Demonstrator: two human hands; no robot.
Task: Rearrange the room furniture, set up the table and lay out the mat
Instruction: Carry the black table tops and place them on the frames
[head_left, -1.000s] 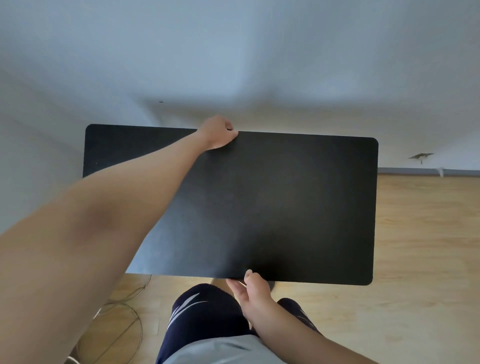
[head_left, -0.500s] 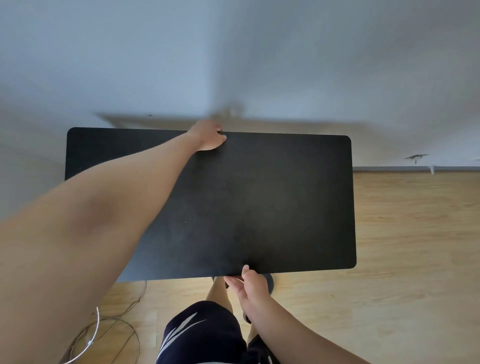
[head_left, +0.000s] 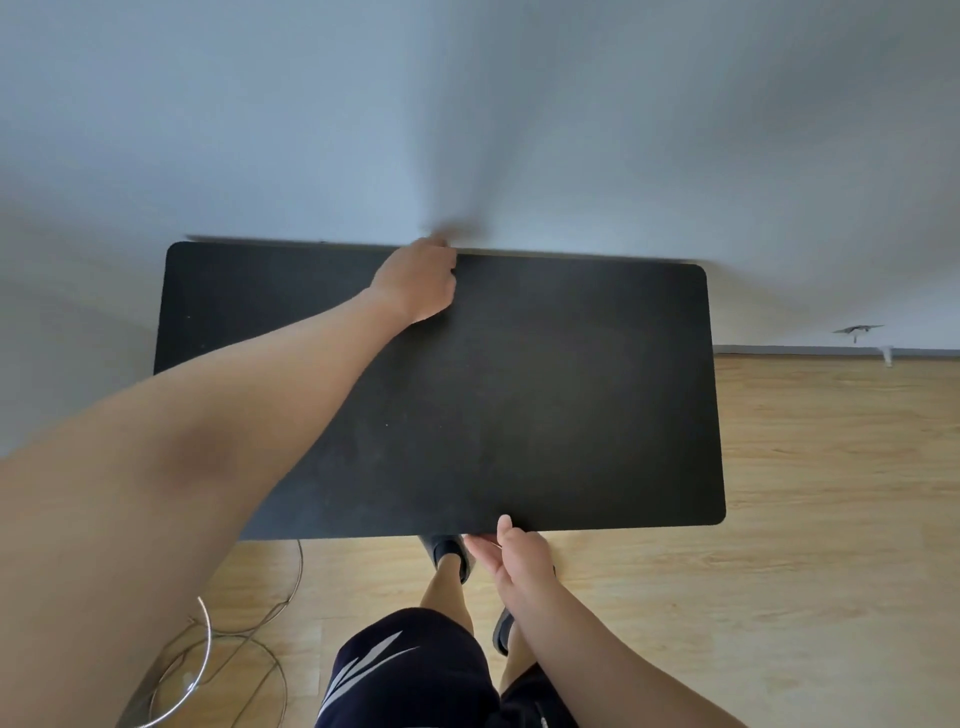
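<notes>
In the head view, the person is standing over a black mat (head_left: 519, 395) with rounded corners. It is lying flat and level above the wooden floor (head_left: 831, 467), with its far long edge up against the pale wall (head_left: 467, 130). A thin pale strip is showing along that far edge, seemingly the surface (head_left: 571, 256) under the mat; the rest of it is hidden.

The hands are working well apart, on opposite long edges. The left hand (head_left: 415, 283) is reaching across the mat and gripping the middle of the far edge, fingers curled over it by the wall. The right hand (head_left: 519, 561) is pinching the near edge, thumb lying on top and fingers running underneath.

Below the near edge, the person's legs are showing in dark shorts (head_left: 405, 670) with pale stripes. A dark slipper (head_left: 447, 551) is poking out just under the mat.

At the lower left, thin cables (head_left: 291, 587) are looping over the floor beside a shiny metal ring (head_left: 207, 639). On the right, a grey skirting board (head_left: 831, 352) is running along the foot of the wall.
</notes>
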